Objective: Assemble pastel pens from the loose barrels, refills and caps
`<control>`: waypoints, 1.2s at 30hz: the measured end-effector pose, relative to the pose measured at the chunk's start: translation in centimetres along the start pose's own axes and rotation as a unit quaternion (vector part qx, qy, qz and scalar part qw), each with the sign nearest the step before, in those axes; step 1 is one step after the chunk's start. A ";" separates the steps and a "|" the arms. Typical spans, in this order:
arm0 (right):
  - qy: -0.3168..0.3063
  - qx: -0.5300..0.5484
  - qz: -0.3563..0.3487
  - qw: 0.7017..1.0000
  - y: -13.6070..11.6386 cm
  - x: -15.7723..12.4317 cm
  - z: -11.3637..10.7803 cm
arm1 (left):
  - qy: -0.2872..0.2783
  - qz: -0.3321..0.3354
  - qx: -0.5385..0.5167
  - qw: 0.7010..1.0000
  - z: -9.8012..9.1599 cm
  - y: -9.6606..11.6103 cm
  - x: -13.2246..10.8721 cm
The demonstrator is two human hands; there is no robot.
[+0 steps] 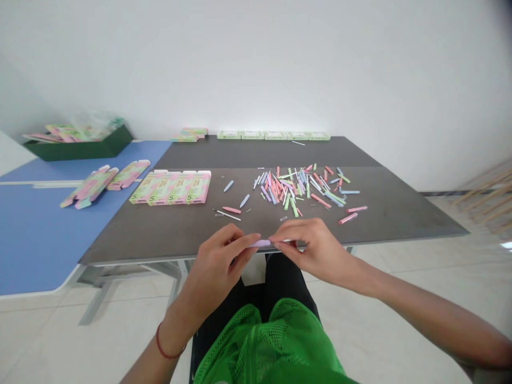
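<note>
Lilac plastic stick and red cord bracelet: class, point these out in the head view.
Lilac plastic stick (261,243), head view, its exposed middle.
Red cord bracelet (168,357), head view, its lower curve.

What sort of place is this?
Probably a packing workroom: flat printed cartons lie in rows on a grey table, pastel pen-like parts are heaped beside them, and a green tray holds more cartons.

Bright, even, shadowless daylight-like wash over the white wall (256,64), with no clear source in view. Faint pale sheen along the far part of the grey tabletop (280,154). Only soft, weak shading beneath the right hand (320,253) and under the table. Blown-out glare on the tile floor (506,245) at the right edge. Strong wide-angle bowing toward the frame edges, a dark smudge in the top right corner, and mild overall softness.
</note>
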State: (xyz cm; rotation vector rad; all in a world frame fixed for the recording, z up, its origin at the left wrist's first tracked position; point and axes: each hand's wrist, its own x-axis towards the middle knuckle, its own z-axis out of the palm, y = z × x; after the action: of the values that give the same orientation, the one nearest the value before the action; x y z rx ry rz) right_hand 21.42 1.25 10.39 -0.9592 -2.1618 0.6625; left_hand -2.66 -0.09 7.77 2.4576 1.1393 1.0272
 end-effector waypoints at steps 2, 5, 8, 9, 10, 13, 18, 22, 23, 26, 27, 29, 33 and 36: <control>-0.002 -0.002 0.003 1.000 0.7 0.2 0.0 | -0.008 0.006 -0.014 1.000 0.1 0.0 0.0; 0.000 0.036 0.040 0.999 1.7 0.6 0.1 | -0.015 -0.008 -0.047 0.999 0.4 -0.1 0.0; -0.021 0.164 0.091 0.982 2.1 1.0 -0.2 | -0.008 -0.040 -0.081 0.996 0.8 -0.1 0.1; -0.033 0.211 0.097 0.972 2.1 1.1 -0.3 | -0.007 -0.048 -0.090 0.995 1.0 -0.2 0.1; -0.049 0.251 0.097 0.962 2.2 1.3 -0.5 | -0.009 -0.054 -0.098 0.994 1.1 -0.3 0.1; -0.088 0.322 0.100 0.937 2.6 1.7 -0.8 | -0.019 -0.061 -0.124 0.990 1.3 -0.6 0.2; -0.005 0.397 0.183 0.900 3.5 1.8 1.5 | -0.001 -0.072 -0.151 0.986 1.8 -0.8 0.6; 0.076 0.453 0.237 0.856 3.5 1.4 4.2 | -0.017 -0.082 -0.163 0.983 2.3 -0.7 1.0; 0.085 0.457 0.247 0.850 3.4 1.3 4.6 | -0.018 -0.087 -0.162 0.983 2.5 -0.6 1.1; 0.081 0.474 0.274 0.833 3.4 1.4 5.1 | -0.011 -0.103 -0.166 0.981 2.6 -0.3 1.2; 0.074 0.481 0.280 0.828 3.4 1.4 5.1 | -0.011 -0.106 -0.170 0.980 2.6 -0.3 1.3; 0.059 0.490 0.293 0.819 3.6 1.6 5.1 | -0.009 -0.107 -0.173 0.979 2.7 -0.1 1.3; 0.052 0.505 0.321 0.800 3.9 1.6 5.0 | -0.014 -0.102 -0.157 0.982 2.7 -0.1 1.3; 0.054 0.501 0.332 0.797 4.2 1.6 4.9 | -0.040 -0.096 -0.112 0.988 2.7 -0.6 1.4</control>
State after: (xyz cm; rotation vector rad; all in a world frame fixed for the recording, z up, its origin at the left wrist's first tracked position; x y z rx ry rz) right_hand 18.80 4.20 4.98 -1.0393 -0.9896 1.7850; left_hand -0.47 1.52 6.22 2.1486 1.1411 0.9349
